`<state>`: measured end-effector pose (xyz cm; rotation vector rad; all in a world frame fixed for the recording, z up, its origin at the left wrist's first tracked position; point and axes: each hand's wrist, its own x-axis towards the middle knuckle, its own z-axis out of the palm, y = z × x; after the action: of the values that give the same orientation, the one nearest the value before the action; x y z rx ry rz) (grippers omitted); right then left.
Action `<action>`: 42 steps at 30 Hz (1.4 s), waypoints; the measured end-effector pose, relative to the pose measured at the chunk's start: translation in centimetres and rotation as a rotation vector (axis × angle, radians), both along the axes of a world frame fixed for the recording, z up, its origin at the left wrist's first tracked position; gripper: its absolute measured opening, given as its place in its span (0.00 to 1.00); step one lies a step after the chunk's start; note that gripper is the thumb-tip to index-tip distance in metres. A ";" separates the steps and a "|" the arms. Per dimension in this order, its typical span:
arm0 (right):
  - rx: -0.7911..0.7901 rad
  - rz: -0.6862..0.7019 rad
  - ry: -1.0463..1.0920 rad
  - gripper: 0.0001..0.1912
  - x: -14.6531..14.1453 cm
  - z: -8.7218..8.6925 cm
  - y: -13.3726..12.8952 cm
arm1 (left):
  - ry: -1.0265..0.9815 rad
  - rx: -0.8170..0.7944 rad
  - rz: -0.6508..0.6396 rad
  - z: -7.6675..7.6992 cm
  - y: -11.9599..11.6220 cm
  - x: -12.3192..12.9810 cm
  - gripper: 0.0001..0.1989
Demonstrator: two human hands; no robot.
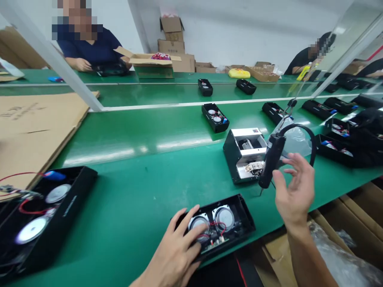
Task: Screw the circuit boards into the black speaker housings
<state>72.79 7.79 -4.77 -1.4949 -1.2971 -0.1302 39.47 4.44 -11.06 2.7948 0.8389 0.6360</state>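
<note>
My left hand (182, 243) grips the left end of a black speaker box (239, 233), fingers spread across its rim and over one speaker. The box lies open side up at the table's near edge, showing two round silver speakers (224, 218), red wires and a small circuit board (216, 244). To the right, my right hand (295, 187) is raised and open, its fingers curved and apart beside a hanging black electric screwdriver (272, 159). It is not closed around the tool; whether any fingertip touches it, I cannot tell. The screwdriver's bit points down.
Behind the screwdriver stands a screw feeder (235, 159). Another open speaker box (74, 199) lies at left, near a cardboard sheet (38, 127). More black boxes (215, 118) sit farther back and right. Cartons (359, 223) stand below the right edge. People work across the table.
</note>
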 end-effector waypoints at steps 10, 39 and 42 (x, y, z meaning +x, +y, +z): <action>-0.106 0.111 0.411 0.22 3.0 -4.8 2.2 | -0.146 0.108 0.038 -1.7 0.0 0.4 0.12; -0.009 0.480 0.714 0.20 -1.9 3.3 -1.0 | -0.197 0.029 0.119 -1.7 -0.3 1.6 0.11; 0.142 0.640 0.803 0.20 -4.4 4.3 -3.8 | -0.194 0.025 0.160 -1.3 -0.4 2.6 0.13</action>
<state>68.43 4.02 -0.45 -0.7984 -0.9954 0.7109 42.06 4.02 -12.35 2.6500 1.0266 0.9319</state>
